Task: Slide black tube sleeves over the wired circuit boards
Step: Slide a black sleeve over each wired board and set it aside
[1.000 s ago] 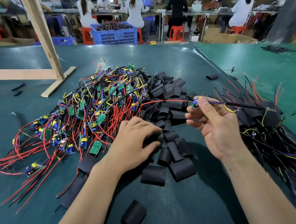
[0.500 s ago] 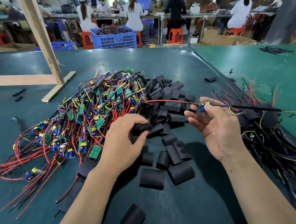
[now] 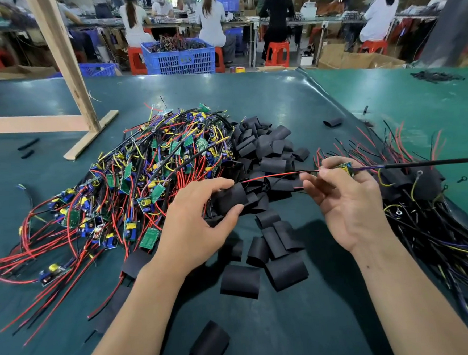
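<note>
Left hand (image 3: 200,224) lifted sleeve (image 3: 233,196), mouth toward red wire (image 3: 268,176)

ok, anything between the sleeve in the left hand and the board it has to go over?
Nothing solid. The left hand grips the sleeve; the right hand pinches the board. Only the board's own red wire spans the gap between them, and the sleeve likely has to run along it.

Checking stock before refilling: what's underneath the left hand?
Under the left hand, which pinches one black sleeve, lie more loose sleeves on the green mat. Anything beneath its palm is hidden.
</note>
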Demonstrator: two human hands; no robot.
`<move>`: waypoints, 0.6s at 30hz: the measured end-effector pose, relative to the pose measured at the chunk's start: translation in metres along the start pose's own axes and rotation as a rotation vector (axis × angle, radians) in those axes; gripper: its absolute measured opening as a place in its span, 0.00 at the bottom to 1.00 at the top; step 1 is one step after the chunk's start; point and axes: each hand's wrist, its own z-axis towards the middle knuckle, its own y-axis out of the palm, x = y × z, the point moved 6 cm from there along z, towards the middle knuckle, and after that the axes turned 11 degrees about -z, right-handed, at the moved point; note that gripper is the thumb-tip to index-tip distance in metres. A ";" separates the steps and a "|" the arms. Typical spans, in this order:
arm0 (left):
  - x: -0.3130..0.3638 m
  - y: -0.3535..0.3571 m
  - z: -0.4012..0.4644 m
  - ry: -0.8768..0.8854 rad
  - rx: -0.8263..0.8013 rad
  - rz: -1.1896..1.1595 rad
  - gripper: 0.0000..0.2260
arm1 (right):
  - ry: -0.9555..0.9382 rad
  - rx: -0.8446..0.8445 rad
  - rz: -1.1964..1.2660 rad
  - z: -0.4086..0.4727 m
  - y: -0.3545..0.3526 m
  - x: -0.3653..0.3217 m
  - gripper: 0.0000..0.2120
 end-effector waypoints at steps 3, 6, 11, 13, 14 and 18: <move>0.001 0.000 0.000 0.021 -0.014 -0.003 0.15 | 0.008 -0.008 -0.011 0.001 0.000 0.000 0.13; 0.001 -0.001 0.000 0.023 -0.007 -0.026 0.13 | 0.000 -0.018 -0.011 0.002 0.001 0.001 0.12; -0.001 -0.002 0.001 0.012 -0.030 -0.044 0.13 | 0.008 -0.033 -0.001 0.001 0.001 -0.001 0.12; -0.002 -0.003 0.001 0.005 -0.037 -0.060 0.13 | 0.003 -0.037 -0.006 0.000 0.002 -0.001 0.14; -0.002 -0.003 0.001 0.006 -0.037 -0.069 0.13 | 0.000 -0.052 -0.014 0.000 0.003 -0.001 0.15; -0.003 -0.003 0.001 0.021 -0.007 -0.079 0.13 | 0.011 -0.137 -0.009 -0.003 0.009 -0.001 0.15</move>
